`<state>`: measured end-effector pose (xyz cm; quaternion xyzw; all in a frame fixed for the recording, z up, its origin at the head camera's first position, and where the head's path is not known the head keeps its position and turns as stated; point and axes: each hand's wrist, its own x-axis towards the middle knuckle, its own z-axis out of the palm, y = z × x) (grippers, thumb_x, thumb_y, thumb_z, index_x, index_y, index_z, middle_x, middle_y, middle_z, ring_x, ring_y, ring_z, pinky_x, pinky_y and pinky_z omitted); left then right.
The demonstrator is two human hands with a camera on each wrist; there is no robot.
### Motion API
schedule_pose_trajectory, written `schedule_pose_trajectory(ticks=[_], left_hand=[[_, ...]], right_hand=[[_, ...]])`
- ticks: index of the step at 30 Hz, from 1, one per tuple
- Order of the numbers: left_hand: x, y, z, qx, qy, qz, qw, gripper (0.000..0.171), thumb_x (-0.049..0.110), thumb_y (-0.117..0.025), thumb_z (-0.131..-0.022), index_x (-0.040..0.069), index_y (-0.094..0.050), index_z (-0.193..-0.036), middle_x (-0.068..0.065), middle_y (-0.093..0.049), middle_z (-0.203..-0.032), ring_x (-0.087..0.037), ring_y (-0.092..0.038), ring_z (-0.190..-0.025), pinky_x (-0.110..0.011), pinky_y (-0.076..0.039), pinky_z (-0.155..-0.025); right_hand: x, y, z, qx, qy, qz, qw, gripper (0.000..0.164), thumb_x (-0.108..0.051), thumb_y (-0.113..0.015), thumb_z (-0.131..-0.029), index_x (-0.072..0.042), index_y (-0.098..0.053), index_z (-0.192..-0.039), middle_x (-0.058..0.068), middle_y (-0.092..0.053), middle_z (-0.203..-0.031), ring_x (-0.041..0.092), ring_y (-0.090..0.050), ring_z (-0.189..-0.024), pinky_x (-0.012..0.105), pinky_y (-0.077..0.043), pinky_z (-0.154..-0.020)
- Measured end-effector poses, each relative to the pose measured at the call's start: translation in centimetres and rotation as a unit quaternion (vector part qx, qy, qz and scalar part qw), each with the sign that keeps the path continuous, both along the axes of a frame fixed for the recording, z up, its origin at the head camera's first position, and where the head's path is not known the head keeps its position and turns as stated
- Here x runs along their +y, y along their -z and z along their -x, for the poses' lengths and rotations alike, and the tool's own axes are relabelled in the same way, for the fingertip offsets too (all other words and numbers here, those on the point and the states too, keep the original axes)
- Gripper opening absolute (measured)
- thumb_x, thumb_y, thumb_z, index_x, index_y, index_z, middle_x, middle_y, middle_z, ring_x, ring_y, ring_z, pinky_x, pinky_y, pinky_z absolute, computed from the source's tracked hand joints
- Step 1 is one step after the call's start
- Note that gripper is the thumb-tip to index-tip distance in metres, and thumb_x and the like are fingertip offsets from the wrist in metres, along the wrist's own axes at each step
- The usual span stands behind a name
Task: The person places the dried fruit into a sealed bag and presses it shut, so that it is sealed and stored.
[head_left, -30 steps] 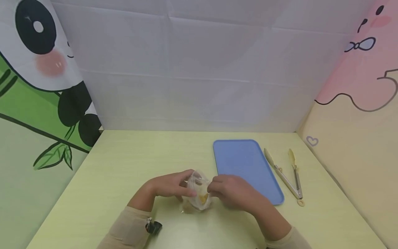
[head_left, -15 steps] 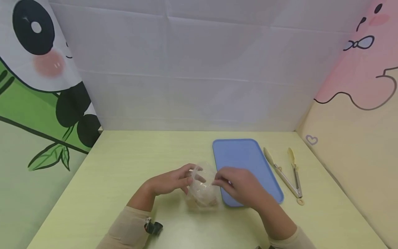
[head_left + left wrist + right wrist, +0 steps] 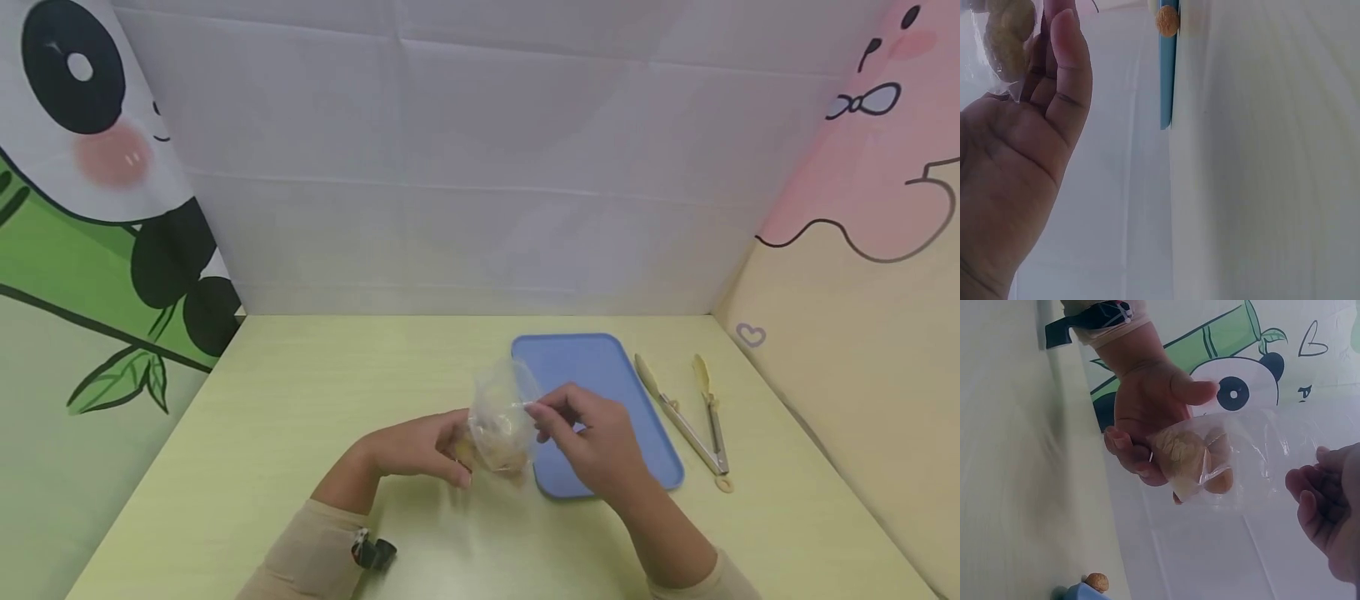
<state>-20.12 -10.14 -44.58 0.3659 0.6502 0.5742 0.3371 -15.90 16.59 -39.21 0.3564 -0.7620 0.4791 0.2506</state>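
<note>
A clear plastic bag [image 3: 501, 421] with several tan, lumpy nut-like pieces [image 3: 1182, 456] inside is raised between the hands, tilted, over the tray's near left side in the head view. The right hand [image 3: 592, 437] pinches the bag's loose upper edge between thumb and fingertips. The left hand [image 3: 420, 450] is around the bag's filled lower end, its palm [image 3: 1010, 150] facing it. The left fingers [image 3: 1141, 472] are loosely bent under the bag and partly hidden by it. Apart from the plastic stands the left thumb [image 3: 1194, 392].
A blue tray [image 3: 577, 358] lies at the right of the table [image 3: 337, 367]. Spread tongs [image 3: 693, 437] with tan tips lie right of it. A round, wrinkled brown nut-like piece [image 3: 1097, 581] shows at the tray's edge in both wrist views. A white sheet [image 3: 480, 167] hangs behind.
The right hand has moved up and right, drawing the bag toward the tray and lifting it higher. The left fingers, earlier at the bag's mouth, are now by its lower end.
</note>
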Motion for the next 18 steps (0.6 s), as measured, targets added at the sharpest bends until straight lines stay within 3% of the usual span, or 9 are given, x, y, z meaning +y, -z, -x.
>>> schedule_pose_trajectory(ticks=[7, 13, 18], left_hand=[[0.4, -0.3, -0.3, -0.005, -0.036, -0.024, 0.9991, 0.081, 0.012, -0.077, -0.085, 0.013, -0.028, -0.149, -0.013, -0.056, -0.134, -0.03, -0.06, -0.117, -0.04, -0.051, -0.095], [0.4, -0.6, -0.6, 0.009, -0.09, -0.002, 0.9959, 0.076, 0.011, -0.078, -0.083, 0.011, -0.034, -0.146, -0.013, -0.058, -0.136, -0.031, -0.062, -0.116, -0.039, -0.052, -0.092], [0.1, -0.9, -1.0, 0.024, -0.148, 0.068, 0.9864, 0.095, 0.025, -0.079, -0.084, 0.0, -0.02, -0.153, -0.02, -0.033, -0.155, -0.037, -0.049, -0.131, -0.045, -0.046, -0.101]], right_hand=[[-0.3, -0.4, -0.7, -0.085, -0.041, 0.046, 0.994, 0.007, -0.001, -0.068, -0.089, -0.005, -0.066, -0.085, 0.004, -0.069, -0.067, 0.005, -0.063, -0.056, 0.023, -0.048, -0.048], [0.7, -0.7, -0.1, -0.086, -0.027, 0.005, 0.996, 0.008, -0.005, -0.068, -0.09, -0.012, -0.066, -0.088, -0.005, -0.066, -0.07, 0.008, -0.062, -0.059, 0.023, -0.046, -0.05], [2.3, -1.3, 0.6, -0.087, -0.016, -0.034, 0.996, 0.01, -0.006, -0.068, -0.091, -0.016, -0.066, -0.088, -0.008, -0.061, -0.069, 0.008, -0.058, -0.057, 0.023, -0.046, -0.052]])
